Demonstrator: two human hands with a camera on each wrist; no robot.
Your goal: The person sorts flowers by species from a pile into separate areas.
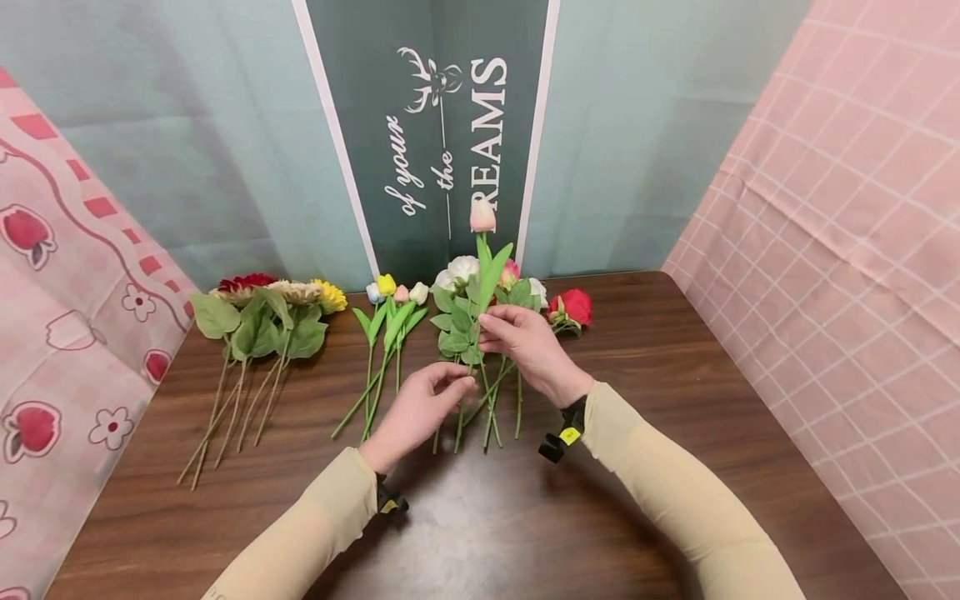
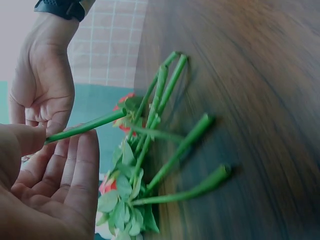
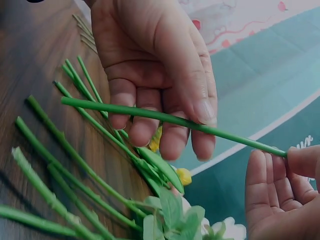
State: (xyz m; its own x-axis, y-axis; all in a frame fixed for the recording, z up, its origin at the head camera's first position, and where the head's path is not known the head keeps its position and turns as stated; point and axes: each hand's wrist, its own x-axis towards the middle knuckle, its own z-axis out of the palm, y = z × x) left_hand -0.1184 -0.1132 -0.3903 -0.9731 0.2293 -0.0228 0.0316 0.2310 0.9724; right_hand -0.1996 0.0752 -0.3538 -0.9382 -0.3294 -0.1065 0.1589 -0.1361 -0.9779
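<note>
A pink tulip stands upright above the table, its green stem running down through both hands. My right hand pinches the stem just under the leaves. My left hand pinches it lower down, thumb on top and fingers beneath. In the left wrist view the stem crosses my left fingers and its cut end points toward the table. Below the hands lies a loose bunch of white and pink flowers, with their stems spread over the wood.
On the brown wooden table lie a red rose at the right, small coloured tulips left of centre, and larger red and yellow flowers at the far left. A dark sign stands behind them.
</note>
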